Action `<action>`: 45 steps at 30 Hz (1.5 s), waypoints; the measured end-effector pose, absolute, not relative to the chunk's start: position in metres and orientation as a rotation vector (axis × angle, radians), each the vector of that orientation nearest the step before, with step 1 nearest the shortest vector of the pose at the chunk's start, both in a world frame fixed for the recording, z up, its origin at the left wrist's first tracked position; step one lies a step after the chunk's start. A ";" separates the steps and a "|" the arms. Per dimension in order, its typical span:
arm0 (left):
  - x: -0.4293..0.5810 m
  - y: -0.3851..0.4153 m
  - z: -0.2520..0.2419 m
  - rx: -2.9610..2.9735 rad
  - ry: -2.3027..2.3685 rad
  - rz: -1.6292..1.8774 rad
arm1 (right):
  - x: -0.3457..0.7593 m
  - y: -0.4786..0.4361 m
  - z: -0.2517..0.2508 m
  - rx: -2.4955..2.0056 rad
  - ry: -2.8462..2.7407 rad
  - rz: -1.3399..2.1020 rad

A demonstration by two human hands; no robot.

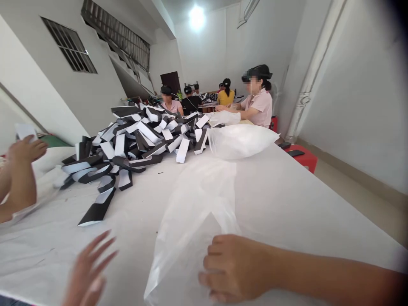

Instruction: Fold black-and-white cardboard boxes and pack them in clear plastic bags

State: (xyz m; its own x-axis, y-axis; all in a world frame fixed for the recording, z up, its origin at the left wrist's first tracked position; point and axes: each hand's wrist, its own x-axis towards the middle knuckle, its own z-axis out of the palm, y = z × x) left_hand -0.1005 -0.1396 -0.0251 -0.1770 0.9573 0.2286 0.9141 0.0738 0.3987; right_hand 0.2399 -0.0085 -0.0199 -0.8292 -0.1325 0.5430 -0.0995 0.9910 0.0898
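Observation:
My left hand (87, 272) is raised at the lower left, slightly blurred, its fingers spread with nothing in them. A clear plastic bag (191, 208) lies flat and wrinkled on the white-covered table (270, 199) in front of me. My right hand (236, 267) is on the bag's near part with its fingers curled; some fingertips are hidden or blurred. Ahead of my left hand lies a single black-and-white wedge-shaped piece (98, 208), apart from my fingers. Behind it is a large heap of similar pieces (143, 136).
A filled white bag (244, 140) rests right of the heap. At far left, another person's hand (27, 146) holds a white piece. A person in pink (259, 104) works at the right side. Phones lie on a red stool (302, 159) beyond the table's right edge.

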 end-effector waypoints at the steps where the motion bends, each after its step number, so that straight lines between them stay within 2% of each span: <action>1: -0.081 -0.135 -0.026 1.948 2.089 0.841 | 0.242 -0.003 -0.017 0.061 -2.458 -0.056; 4: -0.015 -0.117 -0.029 1.908 1.987 0.969 | 0.247 0.024 -0.012 -0.447 -2.246 0.032; 7: 0.021 -0.093 -0.037 1.899 1.996 0.853 | 0.245 0.058 -0.015 -0.925 -2.311 0.395; 10: 0.010 -0.050 -0.038 1.957 1.927 0.758 | 0.230 0.096 -0.012 -1.158 -2.469 0.731; 13: -0.022 0.006 -0.007 2.067 1.943 0.750 | 0.208 0.132 0.020 -1.211 -2.476 0.669; 14: -0.031 0.021 0.013 2.081 2.013 0.848 | 0.203 0.141 0.038 -1.220 -2.431 0.618; 16: -0.043 0.039 0.062 2.088 2.234 1.353 | 0.199 0.152 0.079 -1.189 -2.270 0.466; 18: -0.047 0.038 0.105 2.158 2.262 1.971 | 0.206 0.153 0.112 -0.949 -1.932 0.187; 20: -0.048 0.023 0.123 2.257 2.192 2.315 | 0.221 0.145 0.123 -0.680 -1.695 -0.016; 22: -0.053 0.006 0.108 2.528 2.166 2.054 | 0.239 0.137 0.106 -0.562 -1.758 -0.100; 24: -0.061 -0.007 0.070 2.701 2.101 1.271 | 0.254 0.133 0.072 -0.577 -2.123 -0.085; 26: -0.070 -0.013 0.029 2.523 2.034 0.592 | 0.264 0.133 0.035 -0.681 -2.527 0.036; 28: -0.079 -0.016 0.005 2.291 2.023 0.303 | 0.270 0.134 0.010 -0.834 -2.704 0.129; 31: -0.086 -0.024 0.011 2.112 2.005 0.175 | 0.279 0.130 0.002 -0.876 -2.796 0.208; 35: -0.079 -0.041 0.055 2.015 1.882 0.081 | 0.296 0.113 0.021 -0.747 -2.922 0.358; 39: -0.049 -0.022 0.078 2.335 1.842 0.440 | 0.291 0.091 0.035 -0.710 -2.952 0.381; 42: -0.028 0.031 0.061 2.661 1.766 0.616 | 0.263 0.077 0.028 -0.483 -2.929 0.290; 45: -0.021 0.088 0.021 2.572 1.888 0.351 | 0.241 0.063 0.002 -0.320 -2.948 0.296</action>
